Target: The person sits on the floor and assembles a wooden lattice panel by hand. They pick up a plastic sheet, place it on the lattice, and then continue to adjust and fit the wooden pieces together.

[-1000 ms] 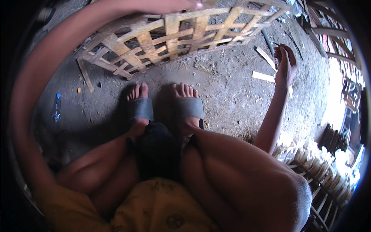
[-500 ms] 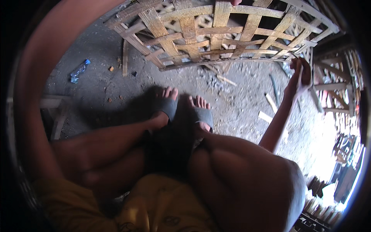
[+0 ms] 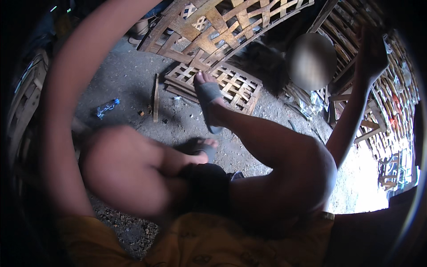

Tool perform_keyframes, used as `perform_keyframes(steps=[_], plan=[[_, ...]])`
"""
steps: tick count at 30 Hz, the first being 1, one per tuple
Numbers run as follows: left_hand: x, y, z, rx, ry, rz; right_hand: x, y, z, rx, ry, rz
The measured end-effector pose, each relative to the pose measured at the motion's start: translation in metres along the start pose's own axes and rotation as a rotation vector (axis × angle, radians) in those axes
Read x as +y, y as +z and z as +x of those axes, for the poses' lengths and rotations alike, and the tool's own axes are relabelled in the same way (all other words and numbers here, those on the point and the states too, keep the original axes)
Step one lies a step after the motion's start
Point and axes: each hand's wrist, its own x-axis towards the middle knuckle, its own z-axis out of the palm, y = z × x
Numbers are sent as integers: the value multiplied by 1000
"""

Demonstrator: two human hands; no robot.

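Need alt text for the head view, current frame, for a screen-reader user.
Looking down from a seated person's head: the right hand reaches up toward stacked woven slat frames at right, while the left arm arcs up out of frame. The right foot in a grey sandal is lifted over a small bamboo lattice panel on the dirt floor.

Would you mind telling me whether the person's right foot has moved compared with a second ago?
Yes. The right foot has left its place beside the left foot and stepped forward, now resting against the flat woven lattice panel on the ground.
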Motion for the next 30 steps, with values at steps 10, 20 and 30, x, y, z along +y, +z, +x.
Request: perform_keyframes(steps=[10, 20, 30], plan=[[-18, -37, -98, 206, -148, -259, -3, 39, 4, -227, 91, 226], [-142, 35, -123, 257, -387, -480, -28, 154, -207, -542, 604, 436], [-224, 108, -10, -249, -107, 183, 18, 148, -359, -683, 838, 162]])
